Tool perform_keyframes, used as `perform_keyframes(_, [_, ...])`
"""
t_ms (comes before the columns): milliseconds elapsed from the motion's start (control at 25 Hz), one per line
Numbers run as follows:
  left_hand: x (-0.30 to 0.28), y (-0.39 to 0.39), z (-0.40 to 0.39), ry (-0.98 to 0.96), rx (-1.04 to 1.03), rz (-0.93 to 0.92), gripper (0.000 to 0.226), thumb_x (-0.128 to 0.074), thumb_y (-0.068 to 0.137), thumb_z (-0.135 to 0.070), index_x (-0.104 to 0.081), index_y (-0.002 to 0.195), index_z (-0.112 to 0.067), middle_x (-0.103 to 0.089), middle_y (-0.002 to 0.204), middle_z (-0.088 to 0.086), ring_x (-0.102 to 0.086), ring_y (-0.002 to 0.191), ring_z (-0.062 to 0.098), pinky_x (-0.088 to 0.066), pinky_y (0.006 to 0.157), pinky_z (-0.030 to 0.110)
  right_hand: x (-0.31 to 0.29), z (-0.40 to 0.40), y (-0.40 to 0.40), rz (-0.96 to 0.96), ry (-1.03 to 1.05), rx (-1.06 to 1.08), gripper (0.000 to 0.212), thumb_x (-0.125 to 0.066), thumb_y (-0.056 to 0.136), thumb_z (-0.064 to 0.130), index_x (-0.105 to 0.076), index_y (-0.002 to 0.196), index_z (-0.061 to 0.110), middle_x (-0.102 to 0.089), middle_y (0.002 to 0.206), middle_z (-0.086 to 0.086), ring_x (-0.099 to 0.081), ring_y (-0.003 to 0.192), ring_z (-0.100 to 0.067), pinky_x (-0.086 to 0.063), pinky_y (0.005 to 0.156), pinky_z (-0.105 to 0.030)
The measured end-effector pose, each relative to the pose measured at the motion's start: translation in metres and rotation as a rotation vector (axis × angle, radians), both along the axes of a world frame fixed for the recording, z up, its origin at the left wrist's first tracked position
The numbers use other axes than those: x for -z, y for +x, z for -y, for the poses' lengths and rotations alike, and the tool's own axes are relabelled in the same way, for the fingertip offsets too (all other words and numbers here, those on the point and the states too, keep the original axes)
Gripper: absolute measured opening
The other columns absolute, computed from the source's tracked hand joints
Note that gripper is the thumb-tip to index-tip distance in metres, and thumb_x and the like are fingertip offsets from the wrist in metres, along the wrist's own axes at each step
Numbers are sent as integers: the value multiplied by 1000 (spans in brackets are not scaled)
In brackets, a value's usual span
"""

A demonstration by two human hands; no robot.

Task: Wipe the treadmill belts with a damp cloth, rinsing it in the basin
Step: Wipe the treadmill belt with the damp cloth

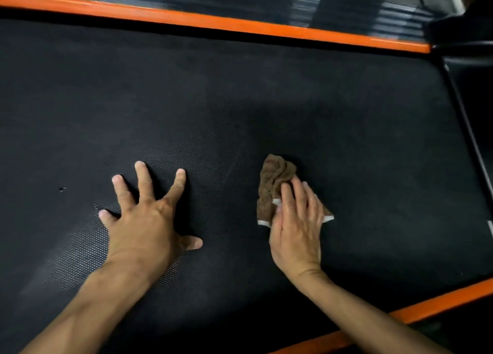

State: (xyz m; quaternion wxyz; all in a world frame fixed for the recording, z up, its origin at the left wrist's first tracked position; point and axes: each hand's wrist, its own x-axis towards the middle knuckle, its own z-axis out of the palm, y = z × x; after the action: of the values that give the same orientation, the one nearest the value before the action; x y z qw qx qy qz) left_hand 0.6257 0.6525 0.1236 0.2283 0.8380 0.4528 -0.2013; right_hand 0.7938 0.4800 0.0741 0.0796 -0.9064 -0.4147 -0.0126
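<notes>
The black textured treadmill belt (240,100) fills most of the view. A crumpled brown cloth (272,183) with white edging lies on it, right of centre. My right hand (297,228) lies flat on the cloth's near part with straight fingers, pressing it onto the belt. My left hand (145,215) is spread flat on the bare belt to the left, fingers splayed, holding nothing. The basin is not in view.
An orange side rail (213,20) runs along the belt's far edge, and another orange rail (437,304) crosses the near right corner. The black end cover (469,60) of the treadmill sits at the upper right. A ribbed dark footboard lies beyond the far rail.
</notes>
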Motion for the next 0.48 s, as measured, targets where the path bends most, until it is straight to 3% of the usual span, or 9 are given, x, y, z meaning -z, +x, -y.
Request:
perform_keyframes(320, [4, 2, -2, -51, -32, 13, 128, -84, 52, -65, 6, 143, -62, 24, 158, -1, 17, 145, 38, -20, 106, 73, 11, 4, 7, -26, 67, -41, 49, -26, 97, 31, -31, 144, 18, -35, 154, -10, -31, 142, -31, -24, 115, -51])
perform_keyframes(480, [7, -1, -5, -35, -21, -13, 129, -83, 47, -69, 4, 142, -65, 18, 159, -2, 11, 146, 38, -25, 107, 71, 11, 4, 7, -47, 125, -43, 51, -27, 94, 31, -38, 142, 19, -38, 152, -7, -35, 139, -29, -27, 113, -50])
